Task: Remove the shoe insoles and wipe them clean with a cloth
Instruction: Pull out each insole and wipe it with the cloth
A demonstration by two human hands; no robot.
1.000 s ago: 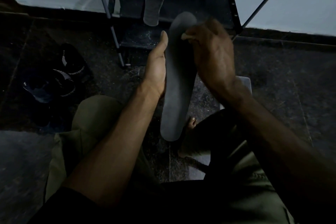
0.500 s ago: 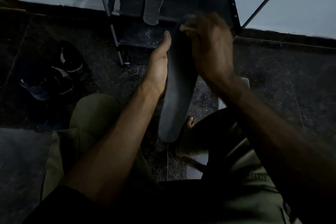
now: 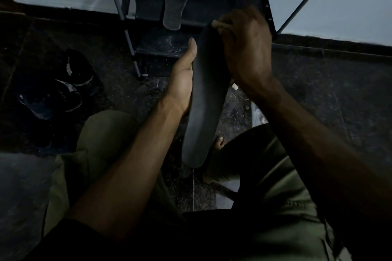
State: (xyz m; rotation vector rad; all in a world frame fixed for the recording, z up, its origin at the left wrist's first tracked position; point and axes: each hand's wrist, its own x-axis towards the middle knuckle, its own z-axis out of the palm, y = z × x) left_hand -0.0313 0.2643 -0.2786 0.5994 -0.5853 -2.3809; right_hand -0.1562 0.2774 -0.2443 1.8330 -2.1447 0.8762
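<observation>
A long dark insole (image 3: 203, 99) stands nearly upright in front of my knees, heel end down. My left hand (image 3: 183, 85) holds it along its left edge, thumb straight up the rim; the fingers are hidden behind it. My right hand (image 3: 244, 48) covers the toe end, its fingers curled over the top edge. No cloth shows; I cannot tell whether one lies under the right palm. A small pale scrap (image 3: 234, 86) shows just below my right wrist.
A metal shoe rack (image 3: 131, 48) stands straight ahead, with a pale insole (image 3: 174, 9) leaning on its lower shelf. Dark shoes (image 3: 70, 85) lie on the floor at left. My bare foot (image 3: 219, 144) rests below the insole. The stone floor is dark and speckled.
My right hand has slid up the insole from below the toe end to cover it. The insole has tilted slightly. My left hand has kept its hold.
</observation>
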